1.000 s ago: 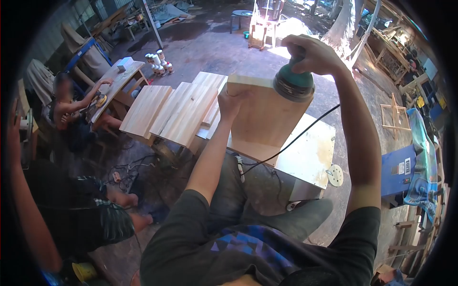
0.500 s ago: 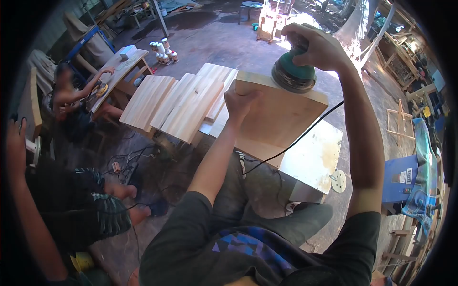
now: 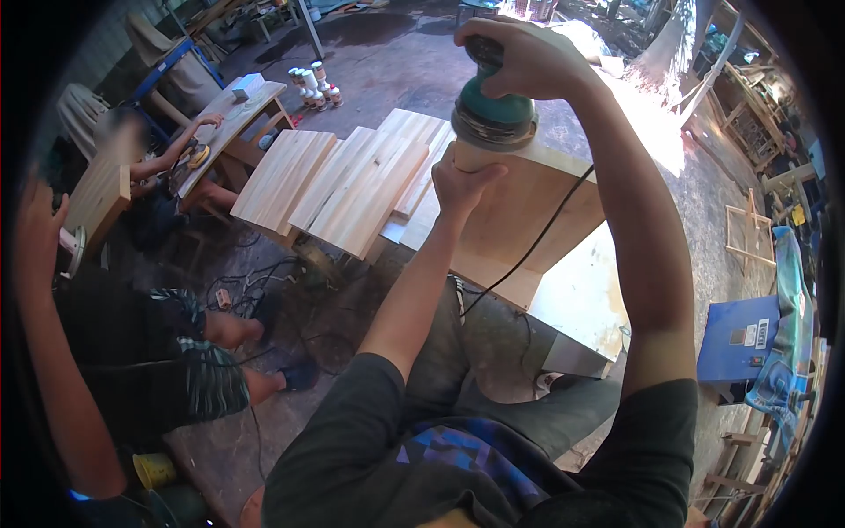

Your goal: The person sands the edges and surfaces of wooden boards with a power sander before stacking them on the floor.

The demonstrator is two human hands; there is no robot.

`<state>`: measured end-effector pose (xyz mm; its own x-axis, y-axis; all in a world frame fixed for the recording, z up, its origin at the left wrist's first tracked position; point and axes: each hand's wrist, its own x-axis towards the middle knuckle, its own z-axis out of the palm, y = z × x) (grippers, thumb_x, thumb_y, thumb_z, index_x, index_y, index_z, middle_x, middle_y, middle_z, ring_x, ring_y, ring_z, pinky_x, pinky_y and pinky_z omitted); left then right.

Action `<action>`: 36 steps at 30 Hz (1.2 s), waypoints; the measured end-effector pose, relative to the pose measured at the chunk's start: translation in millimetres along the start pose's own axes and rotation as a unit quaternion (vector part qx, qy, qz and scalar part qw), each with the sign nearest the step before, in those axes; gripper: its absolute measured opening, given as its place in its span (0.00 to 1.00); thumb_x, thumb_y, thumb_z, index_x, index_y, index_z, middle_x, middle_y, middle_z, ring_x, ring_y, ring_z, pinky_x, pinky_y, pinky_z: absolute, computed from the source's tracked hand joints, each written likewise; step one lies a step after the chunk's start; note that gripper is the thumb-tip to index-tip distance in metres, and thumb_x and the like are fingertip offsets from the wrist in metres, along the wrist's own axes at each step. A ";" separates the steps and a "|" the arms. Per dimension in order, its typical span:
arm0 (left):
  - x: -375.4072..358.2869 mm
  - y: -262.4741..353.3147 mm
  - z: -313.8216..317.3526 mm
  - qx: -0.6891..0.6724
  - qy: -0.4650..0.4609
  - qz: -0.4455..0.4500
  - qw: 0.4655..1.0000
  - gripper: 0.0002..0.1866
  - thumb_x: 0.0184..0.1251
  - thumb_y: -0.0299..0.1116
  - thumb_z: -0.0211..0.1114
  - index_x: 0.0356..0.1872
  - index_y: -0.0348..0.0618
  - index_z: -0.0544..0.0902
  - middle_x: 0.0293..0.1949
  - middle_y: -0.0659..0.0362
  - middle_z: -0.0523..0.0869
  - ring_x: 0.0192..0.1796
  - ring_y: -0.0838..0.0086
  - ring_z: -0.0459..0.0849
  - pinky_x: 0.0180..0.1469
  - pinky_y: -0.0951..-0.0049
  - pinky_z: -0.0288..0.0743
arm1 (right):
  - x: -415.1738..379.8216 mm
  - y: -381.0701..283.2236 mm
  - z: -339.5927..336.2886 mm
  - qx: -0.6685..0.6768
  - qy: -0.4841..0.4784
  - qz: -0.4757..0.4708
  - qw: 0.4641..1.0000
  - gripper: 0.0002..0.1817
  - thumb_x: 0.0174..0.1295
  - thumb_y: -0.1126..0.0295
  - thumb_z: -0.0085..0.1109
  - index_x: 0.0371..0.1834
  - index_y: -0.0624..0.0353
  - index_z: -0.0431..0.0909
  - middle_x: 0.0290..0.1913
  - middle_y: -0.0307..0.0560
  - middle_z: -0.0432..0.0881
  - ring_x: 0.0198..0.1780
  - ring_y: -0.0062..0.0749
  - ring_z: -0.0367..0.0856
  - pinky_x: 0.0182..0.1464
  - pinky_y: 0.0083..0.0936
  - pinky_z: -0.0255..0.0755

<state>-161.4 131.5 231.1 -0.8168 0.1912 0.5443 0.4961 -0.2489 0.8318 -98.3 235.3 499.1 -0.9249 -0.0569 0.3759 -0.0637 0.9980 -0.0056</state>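
Observation:
My right hand (image 3: 537, 62) is wrapped round the top of a green power sander (image 3: 495, 114). The sander's round pad rests on the upper edge of a wooden box-like piece (image 3: 537, 207), near its left corner. My left hand (image 3: 465, 183) grips the same piece by that corner, just below the sander. A black cord (image 3: 550, 224) hangs across the front of the wood. The piece stands on a pale, stained work surface (image 3: 581, 295).
Several wooden panels (image 3: 361, 189) lie left of the piece. A co-worker sits at a table (image 3: 238, 119) at the upper left; another person's arm (image 3: 62, 370) is at the left edge. Cables (image 3: 255, 286) lie on the floor. A blue box (image 3: 738, 339) stands right.
My right hand and the sander have moved left along the upper edge, closer to my left hand. The view has shifted slightly.

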 end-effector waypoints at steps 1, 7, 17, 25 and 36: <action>-0.1 -0.8 0.1 -0.001 -0.002 -0.004 1.000 0.42 0.42 0.62 0.90 0.48 0.36 0.88 0.39 0.52 0.95 0.43 0.67 0.95 0.46 0.63 0.87 | 2.3 -6.1 -1.8 -0.005 -0.009 -0.002 1.000 0.40 0.43 0.61 0.76 0.67 0.31 0.79 0.61 0.41 0.87 0.58 0.44 0.87 0.60 0.41 0.83; -0.1 4.4 0.0 0.018 -0.005 -0.008 1.000 0.44 0.43 0.61 0.90 0.53 0.34 0.87 0.43 0.53 0.96 0.47 0.66 0.95 0.50 0.65 0.87 | 20.7 -1.3 20.3 0.027 0.020 -0.002 0.999 0.40 0.44 0.61 0.76 0.68 0.30 0.80 0.61 0.42 0.86 0.59 0.44 0.87 0.60 0.41 0.84; -2.8 5.2 -1.4 -0.010 -0.008 -0.009 1.000 0.33 0.47 0.39 0.91 0.53 0.33 0.87 0.46 0.56 0.95 0.47 0.73 0.92 0.51 0.69 0.86 | -0.5 -8.1 10.3 0.012 0.009 0.013 1.000 0.44 0.43 0.60 0.76 0.71 0.26 0.76 0.62 0.39 0.85 0.60 0.42 0.87 0.61 0.41 0.84; -4.4 4.4 5.8 -0.017 0.015 -0.013 1.000 0.35 0.46 0.47 0.92 0.50 0.34 0.89 0.41 0.55 0.96 0.43 0.72 0.94 0.47 0.68 0.87 | -27.1 5.7 1.2 -0.003 0.013 0.029 0.999 0.45 0.41 0.61 0.76 0.71 0.26 0.76 0.62 0.38 0.85 0.59 0.41 0.88 0.59 0.40 0.85; -10.1 10.1 2.8 -0.006 -0.015 -0.050 0.999 0.22 0.53 0.29 0.84 0.49 0.34 0.87 0.42 0.57 0.93 0.42 0.75 0.91 0.45 0.71 0.86 | -59.9 41.6 -13.5 -0.008 0.039 0.039 0.998 0.45 0.39 0.60 0.73 0.70 0.27 0.78 0.62 0.36 0.86 0.58 0.41 0.88 0.60 0.39 0.84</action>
<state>-147.3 129.8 234.3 -0.8529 0.2443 0.4613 0.4081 -0.2389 0.8811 -40.5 280.6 488.8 -0.8949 0.0229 0.4456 0.0142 0.9996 -0.0228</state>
